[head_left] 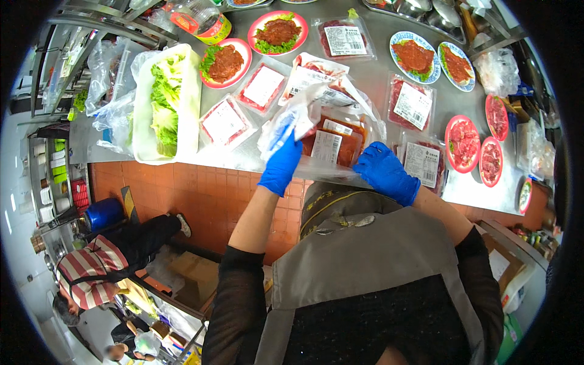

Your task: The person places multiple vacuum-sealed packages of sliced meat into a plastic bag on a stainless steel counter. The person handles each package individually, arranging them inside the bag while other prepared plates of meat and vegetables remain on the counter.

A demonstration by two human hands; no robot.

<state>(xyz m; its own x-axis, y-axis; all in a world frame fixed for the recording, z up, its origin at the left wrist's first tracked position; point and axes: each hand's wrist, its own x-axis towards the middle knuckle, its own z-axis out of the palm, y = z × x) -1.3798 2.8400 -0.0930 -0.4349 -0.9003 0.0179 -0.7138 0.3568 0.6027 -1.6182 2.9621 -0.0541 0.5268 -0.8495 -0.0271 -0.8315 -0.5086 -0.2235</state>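
Note:
My left hand (283, 163), in a blue glove, is closed around crumpled white plastic film (292, 115) at the left side of a clear plastic bag (376, 121). Inside the bag lie sealed packs of reddish-brown meat (350, 149) with white labels. My right hand (384, 173), also gloved in blue, has its fingers curled over the bag's near right edge by the table's front. Another opened-looking meat pack (313, 76) lies just beyond the bag. Labelled red meat trays flank it: one at left (226, 123), another at right (412, 102).
A white bin (193, 109) of lettuce stands at left. Plates of sauced meat (278, 31) line the far side of the steel table (377, 52). Pink-rimmed plates of raw meat (462, 143) sit at right. A person in a striped shirt (94, 271) is at lower left.

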